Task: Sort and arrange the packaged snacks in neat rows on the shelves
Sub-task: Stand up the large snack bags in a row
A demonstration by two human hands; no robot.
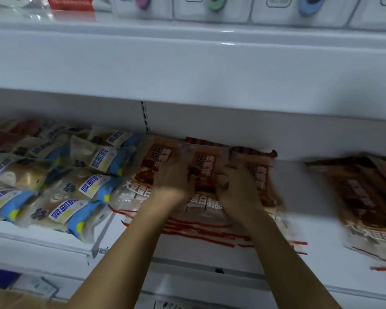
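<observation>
My left hand (173, 182) and right hand (236, 188) are both on the orange packs (201, 168) in the middle of the white shelf (310, 188), one hand at each side of the centre pack, fingers curled against its edges; the blur keeps me from telling how firmly either one grips. These packs lie flat and overlap side by side, their clear ends with red stripes toward me. Just left of them, the blue-labelled packs (91, 166) lie in overlapping rows. Well off to the right, one more brown pack (366, 197) lies alone on the shelf.
</observation>
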